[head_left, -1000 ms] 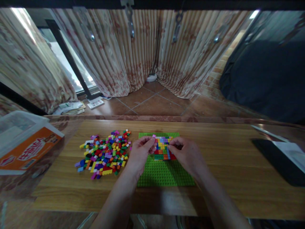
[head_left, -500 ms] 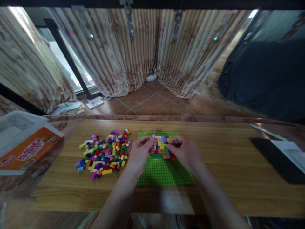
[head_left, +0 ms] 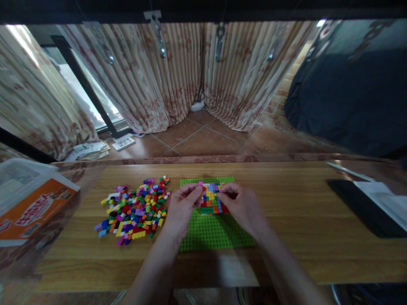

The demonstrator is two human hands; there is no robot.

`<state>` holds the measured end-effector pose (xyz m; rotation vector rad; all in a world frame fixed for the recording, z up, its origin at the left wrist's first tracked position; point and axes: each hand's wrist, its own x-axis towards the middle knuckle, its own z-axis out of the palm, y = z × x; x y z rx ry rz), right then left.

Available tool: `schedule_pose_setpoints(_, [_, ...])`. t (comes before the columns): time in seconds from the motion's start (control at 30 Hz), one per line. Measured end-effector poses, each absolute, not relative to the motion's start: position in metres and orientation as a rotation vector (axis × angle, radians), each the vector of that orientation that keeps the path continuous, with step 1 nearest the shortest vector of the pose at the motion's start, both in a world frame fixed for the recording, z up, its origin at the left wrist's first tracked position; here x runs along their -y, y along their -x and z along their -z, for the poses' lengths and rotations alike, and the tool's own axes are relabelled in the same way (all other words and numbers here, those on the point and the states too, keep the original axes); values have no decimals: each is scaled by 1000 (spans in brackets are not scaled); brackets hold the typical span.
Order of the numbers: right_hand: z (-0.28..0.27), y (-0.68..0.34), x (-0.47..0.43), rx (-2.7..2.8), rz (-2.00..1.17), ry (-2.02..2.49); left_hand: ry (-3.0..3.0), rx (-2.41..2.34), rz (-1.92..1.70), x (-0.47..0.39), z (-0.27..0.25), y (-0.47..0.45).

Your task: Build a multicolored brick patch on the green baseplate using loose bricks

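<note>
My left hand (head_left: 186,205) is closed in a pinch at the left edge of a multicoloured layer of building bricks (head_left: 210,202). A small pink brick (head_left: 200,183) shows at its thumb and fingertip. Over the right part of that layer my right hand (head_left: 242,205) is bent, thumb and index pressed together at the bricks; whatever lies between them is hidden. Beneath both hands is a green studded baseplate (head_left: 213,235), with the brick layer on its upper half. Rows of yellow, red, blue, orange and green show between the hands.
Loose bricks (head_left: 136,212) lie in a wide heap left of the baseplate on the wooden table (head_left: 295,203). Beyond the table's left end stands a plastic tub (head_left: 34,207) with an orange label. A black folder-like item (head_left: 365,209) and white papers (head_left: 381,197) rest at the right.
The whole view has shifted slightly, with the table scene a little further left. Both hands keep nearly the same place at the brick layer, and the pink brick stays at my left fingertips.
</note>
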<state>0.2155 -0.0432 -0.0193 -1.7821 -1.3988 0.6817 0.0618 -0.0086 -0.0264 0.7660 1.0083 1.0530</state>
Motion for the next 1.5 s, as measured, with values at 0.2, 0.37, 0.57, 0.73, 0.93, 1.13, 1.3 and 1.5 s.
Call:
schedule_pose_setpoints(0.2, [11, -206, 52, 1445, -727, 1603, -833, -957, -1063, 11, 24, -65])
schedule_pose_setpoints(0.37, [11, -199, 52, 1465, -692, 1532, -924, -952, -1086, 14, 25, -70])
schedule_pose_setpoints(0.57, [13, -197, 53, 1506, -599, 1535, -988, -1013, -1134, 16, 24, -74])
schedule_pose_setpoints(0.73, [17, -194, 54, 1498, -531, 1584, -1052, -1052, -1218, 20, 25, -78])
schedule_pose_setpoints(0.93, [15, -212, 51, 1548, -510, 1700, -1124, -1135, -1247, 16, 29, -74])
schedule_pose_setpoints(1.13, [13, -234, 58, 1732, -504, 1803, -1046, -1159, -1243, 9, 25, -65])
schedule_pose_setpoints(1.3, [11, -231, 61, 1846, -540, 1935, -1083, -1180, -1202, 7, 32, -65])
schedule_pose_setpoints(1.5, [9, -223, 57, 1803, -552, 2090, -1166, -1212, -1149, 3, 46, -64])
